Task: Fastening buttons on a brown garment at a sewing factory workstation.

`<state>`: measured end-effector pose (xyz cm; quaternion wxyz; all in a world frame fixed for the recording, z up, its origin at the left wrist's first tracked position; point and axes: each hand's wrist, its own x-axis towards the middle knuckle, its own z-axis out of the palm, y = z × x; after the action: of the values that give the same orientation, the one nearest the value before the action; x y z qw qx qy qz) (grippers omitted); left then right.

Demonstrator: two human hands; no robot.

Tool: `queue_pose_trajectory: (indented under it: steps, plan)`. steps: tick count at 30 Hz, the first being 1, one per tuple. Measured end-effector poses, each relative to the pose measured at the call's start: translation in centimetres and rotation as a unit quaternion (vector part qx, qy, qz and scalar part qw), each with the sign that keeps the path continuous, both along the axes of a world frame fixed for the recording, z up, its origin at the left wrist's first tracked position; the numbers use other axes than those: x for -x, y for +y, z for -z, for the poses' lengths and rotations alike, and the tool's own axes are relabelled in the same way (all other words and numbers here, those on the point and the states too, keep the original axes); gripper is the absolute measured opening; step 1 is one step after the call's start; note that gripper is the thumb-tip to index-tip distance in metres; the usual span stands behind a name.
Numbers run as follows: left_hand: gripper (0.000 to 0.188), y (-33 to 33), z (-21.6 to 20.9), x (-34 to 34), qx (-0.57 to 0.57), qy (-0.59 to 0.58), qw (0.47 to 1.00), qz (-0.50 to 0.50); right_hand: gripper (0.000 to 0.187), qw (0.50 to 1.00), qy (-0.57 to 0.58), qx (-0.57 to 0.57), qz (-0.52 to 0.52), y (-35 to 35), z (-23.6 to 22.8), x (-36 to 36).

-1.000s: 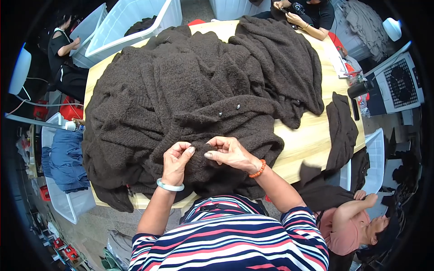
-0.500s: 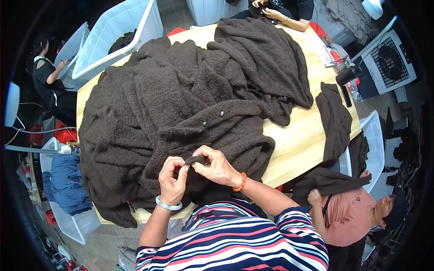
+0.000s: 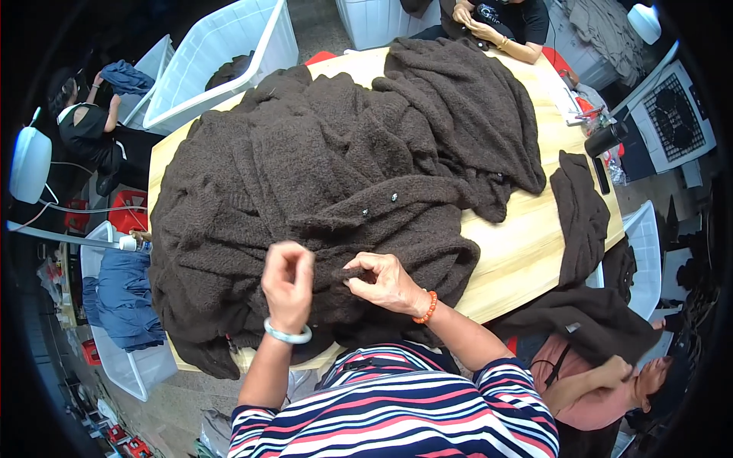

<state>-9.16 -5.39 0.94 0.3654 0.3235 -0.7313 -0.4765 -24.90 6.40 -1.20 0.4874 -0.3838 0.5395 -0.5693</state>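
Observation:
A large heap of dark brown knitted garments (image 3: 305, 153) covers most of the wooden table in front of me. One buttoned edge (image 3: 379, 204) lies across it with two small shiny buttons. My right hand (image 3: 388, 284), an orange bead bracelet at its wrist, pinches a fold of brown knit fabric (image 3: 353, 273) between thumb and fingers. To its left, my left hand (image 3: 287, 286) is raised just off the cloth, a pale bangle on the wrist. Its thumb and fingertips come together, blurred by motion; anything small between them cannot be made out.
Beyond the heap, a person's hands (image 3: 477, 27) work on dark cloth. On the right, another person (image 3: 588, 382) handles a brown garment beside a white bin (image 3: 645, 252). A folded brown piece (image 3: 580, 217) and a black cylinder (image 3: 605, 140) lie on the table (image 3: 508, 267). Bins stand left.
My hands have come apart: the left moved away from the fabric, while the right keeps its pinch. The view has shifted slightly. The person on the right has swung the brown garment outward.

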Motion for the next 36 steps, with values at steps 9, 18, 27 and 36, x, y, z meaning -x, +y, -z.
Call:
queue_pose_trajectory:
  steps: [9,18,27,36]
  plan:
    - [0.006,-3.0,-0.4,1.9,0.191,-0.154,0.969,0.017,0.015,0.979,0.191,0.064,-0.02,0.4,-0.5,-0.4]
    - [0.021,-0.3,2.0,0.5,0.355,-0.272,0.894,-0.005,0.018,0.955,0.274,0.11,0.018,-0.2,1.0,-1.2]
    - [0.017,-1.3,2.6,-0.2,0.356,-0.296,0.886,0.038,0.019,0.951,0.29,0.108,0.02,-0.5,0.7,-1.7]
    - [0.016,-2.4,2.3,-0.5,0.331,-0.378,0.861,0.077,0.02,0.944,0.301,0.135,0.005,-0.6,0.9,-2.3]
